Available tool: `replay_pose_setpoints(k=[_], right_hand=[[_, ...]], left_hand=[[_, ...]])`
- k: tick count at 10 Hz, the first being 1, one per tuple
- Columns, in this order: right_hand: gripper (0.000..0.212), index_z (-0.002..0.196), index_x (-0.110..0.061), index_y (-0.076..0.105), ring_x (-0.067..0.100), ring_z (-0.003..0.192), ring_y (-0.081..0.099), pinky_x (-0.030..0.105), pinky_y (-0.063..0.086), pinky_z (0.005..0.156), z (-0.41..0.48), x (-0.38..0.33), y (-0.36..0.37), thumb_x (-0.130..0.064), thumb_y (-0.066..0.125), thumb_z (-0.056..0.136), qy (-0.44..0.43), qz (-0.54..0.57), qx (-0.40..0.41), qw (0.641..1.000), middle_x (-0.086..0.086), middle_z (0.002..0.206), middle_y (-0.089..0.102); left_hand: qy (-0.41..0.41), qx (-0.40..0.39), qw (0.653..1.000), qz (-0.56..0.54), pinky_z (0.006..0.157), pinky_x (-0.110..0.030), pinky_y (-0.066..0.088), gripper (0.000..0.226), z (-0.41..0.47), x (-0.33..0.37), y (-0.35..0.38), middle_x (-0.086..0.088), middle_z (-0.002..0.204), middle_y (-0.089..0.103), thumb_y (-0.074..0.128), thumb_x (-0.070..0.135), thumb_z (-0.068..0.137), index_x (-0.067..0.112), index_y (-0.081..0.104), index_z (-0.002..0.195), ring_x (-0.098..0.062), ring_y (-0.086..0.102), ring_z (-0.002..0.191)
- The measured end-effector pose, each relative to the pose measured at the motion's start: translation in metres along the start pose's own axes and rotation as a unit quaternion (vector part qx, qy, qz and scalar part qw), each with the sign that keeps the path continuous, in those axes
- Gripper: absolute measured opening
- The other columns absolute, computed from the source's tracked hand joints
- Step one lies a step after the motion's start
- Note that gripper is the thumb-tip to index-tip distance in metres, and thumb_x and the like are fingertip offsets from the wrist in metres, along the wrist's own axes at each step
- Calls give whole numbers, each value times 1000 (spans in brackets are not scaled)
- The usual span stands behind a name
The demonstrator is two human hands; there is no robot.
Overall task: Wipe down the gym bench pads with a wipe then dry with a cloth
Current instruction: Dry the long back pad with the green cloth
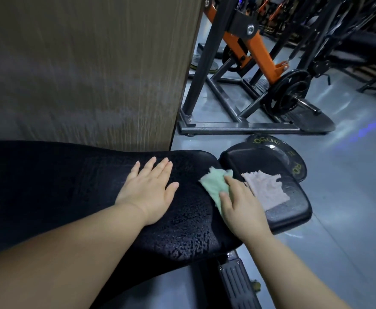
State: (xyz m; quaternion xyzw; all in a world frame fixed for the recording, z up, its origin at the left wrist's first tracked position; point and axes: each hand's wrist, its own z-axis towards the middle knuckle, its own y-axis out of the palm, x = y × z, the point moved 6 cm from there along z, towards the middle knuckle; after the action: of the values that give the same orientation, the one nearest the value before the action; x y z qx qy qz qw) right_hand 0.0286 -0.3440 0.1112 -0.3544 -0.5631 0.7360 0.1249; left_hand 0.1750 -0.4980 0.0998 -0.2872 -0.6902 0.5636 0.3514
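Bench pad (49, 186) carries right hand (242, 208) pressing green wipe (213, 184).

We have one wide-angle view from our head, facing forward and down, close above the bench pad (71, 186).

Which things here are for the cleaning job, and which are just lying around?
For the job: green wipe under the right hand, pale cloth on the small seat pad, long bench pad under the left hand.
Just lying about: weight plate on the floor, orange machine behind it.
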Motion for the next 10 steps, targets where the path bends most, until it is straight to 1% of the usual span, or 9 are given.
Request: replay_pose_setpoints(k=[1,2,3,4,6,7,8,9,10], right_hand=[[44,141,-22,43,13,128,40,19,27,98,-35,9,-3,-25,47,97,32,41,35,998,-5,137,49],[46,143,-19,42,11,134,33,16,19,107,-52,13,3,-22,47,97,55,66,49,995,-3,144,44],[48,145,-17,38,14,137,31,21,18,111,-51,10,8,-22,45,98,51,41,37,997,0,149,38],[50,148,-16,33,20,135,32,25,25,107,-40,4,5,-24,41,99,47,-17,11,999,2,150,35],[45,136,-6,39,30,115,48,37,36,95,-11,-14,14,-28,34,97,56,-134,6,989,11,137,45],[44,134,-3,41,31,118,47,38,36,96,23,-26,23,-28,33,98,30,-137,-6,990,15,136,45],[38,128,-5,44,32,116,48,36,28,95,65,-32,27,-27,30,99,17,-131,-16,991,15,129,49],[33,119,-8,48,36,108,51,40,34,84,98,-34,30,-27,28,99,19,-120,-22,992,15,122,55],[34,110,-10,52,36,101,55,37,33,73,120,-38,34,-29,26,100,22,-131,-14,991,16,112,59]], left_hand=[[1,0,1000,-2,121,-41,-8,61,0,0,0,11,162,-11,4,50,101,23,-4,156,-13,-14,149],[1,1,1000,-1,121,-42,-7,62,2,-1,1,10,162,-11,3,50,101,23,-4,155,-14,-14,149],[0,0,1000,-1,121,-43,-8,62,3,-1,2,10,162,-11,2,51,100,23,-4,155,-14,-14,149],[2,3,1000,-1,121,-43,-8,63,4,-1,1,10,162,-11,3,51,100,22,-4,156,-15,-14,149],[3,0,1000,5,121,-44,-8,63,4,-1,4,9,162,-10,4,51,100,22,-3,156,-15,-14,149],[3,4,1000,-1,121,-44,-7,63,4,-1,4,9,163,-9,5,51,101,22,-2,156,-15,-13,149],[2,10,1000,-3,121,-44,-7,63,4,0,4,10,163,-9,6,51,100,22,-1,156,-15,-13,149],[1,11,1000,-1,121,-44,-8,63,5,-1,5,10,162,-10,6,51,101,22,-2,156,-15,-14,149],[1,8,1000,0,120,-44,-9,63,6,-2,5,10,162,-11,5,51,100,22,-4,155,-14,-15,148]])
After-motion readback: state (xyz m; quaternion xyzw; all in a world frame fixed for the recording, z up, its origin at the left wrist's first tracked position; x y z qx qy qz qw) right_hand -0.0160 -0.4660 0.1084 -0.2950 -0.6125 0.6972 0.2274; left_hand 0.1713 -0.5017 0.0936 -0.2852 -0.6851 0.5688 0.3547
